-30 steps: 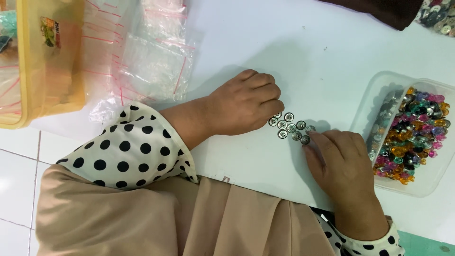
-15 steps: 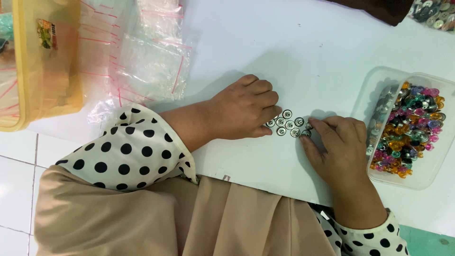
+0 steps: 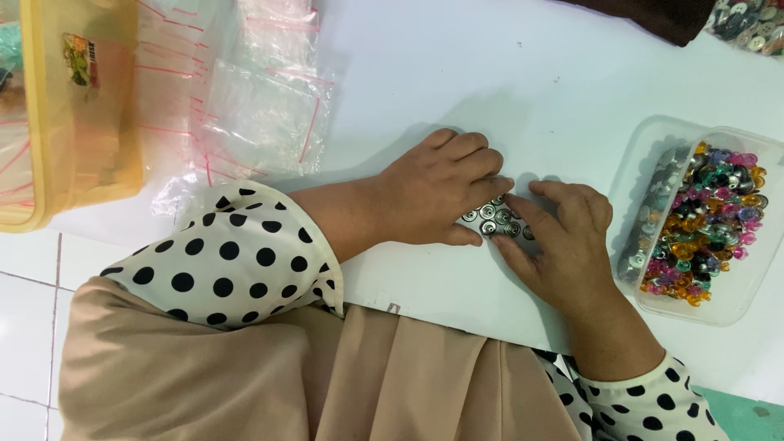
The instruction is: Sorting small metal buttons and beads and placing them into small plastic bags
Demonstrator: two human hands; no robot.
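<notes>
Head view: the left hand lies palm down on the white table, its fingers curled over one side of a small cluster of silver buttons. The right hand closes in from the other side, fingertips touching the same cluster. Both hands are bent around the buttons and press on them; whether either actually pinches one I cannot tell, since the fingers cover much of the pile.

The buttons lie loose on the smooth table, between the two hands and not far from its near edge. A hard squeeze or a quick lift could probably flick one out sideways and let it roll off onto the tiled floor.

Just beside the right hand stands a clear plastic tub of mixed coloured buttons. A sweep of that wrist might nudge it and spill or mix the sorts. The heap of small clear bags lies well apart, beside a yellow box.
</notes>
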